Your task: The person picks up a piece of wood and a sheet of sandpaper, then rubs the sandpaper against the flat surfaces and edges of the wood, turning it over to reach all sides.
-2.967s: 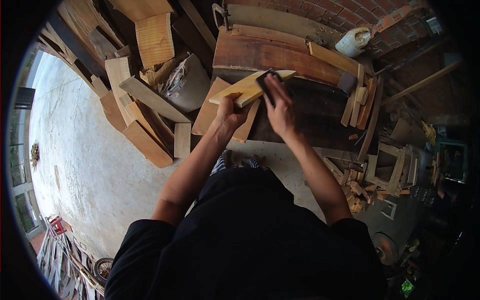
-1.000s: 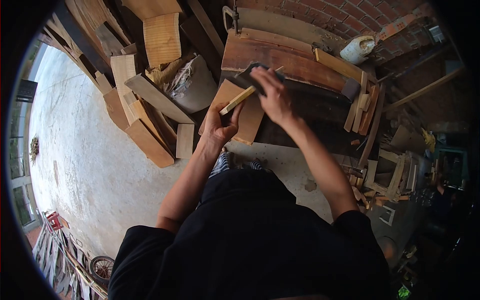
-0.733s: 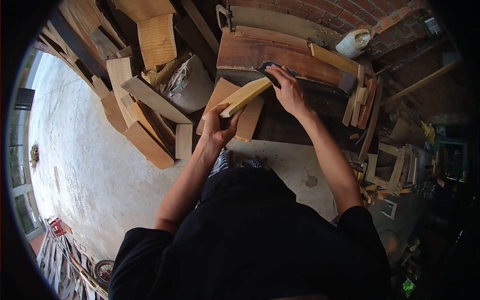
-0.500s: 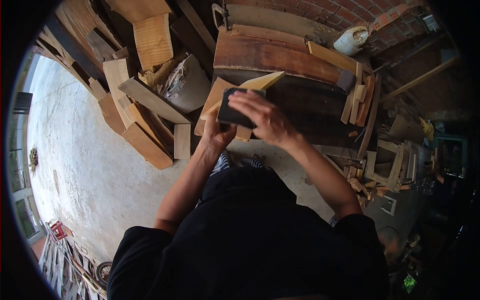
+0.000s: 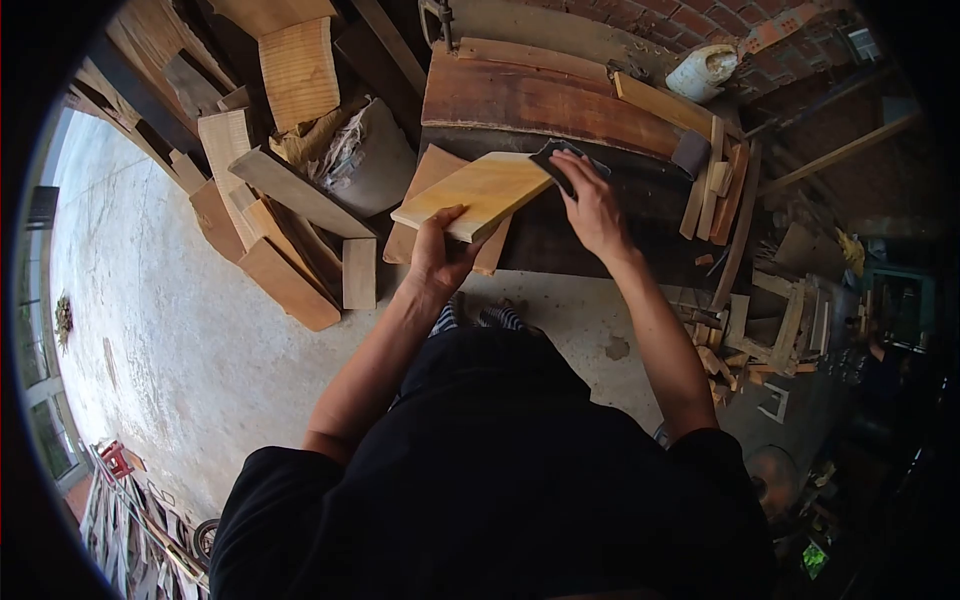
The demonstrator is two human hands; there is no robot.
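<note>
My left hand [image 5: 442, 250] grips the near left edge of a pale yellow wooden board [image 5: 480, 192], thumb on its top face. At the board's far right end, my right hand [image 5: 592, 205] holds a dark sheet [image 5: 560, 165], which looks like sandpaper, against the edge. Its fingers lie over the sheet. Beneath the board, a brown flat piece of wood [image 5: 432, 172] rests on the dark workbench [image 5: 640, 230].
Planks [image 5: 290, 285] and a stuffed sack [image 5: 375, 165] stand left of the bench. On the bench are a reddish-brown panel [image 5: 540, 100], a dark block [image 5: 691, 154] and wood strips [image 5: 712, 190]. A white cylinder [image 5: 700, 74] lies at the back, scrap wood [image 5: 735, 360] at right.
The dark sheet and my right hand have moved right, from over the board to its far right end. The board has turned so its broad face shows.
</note>
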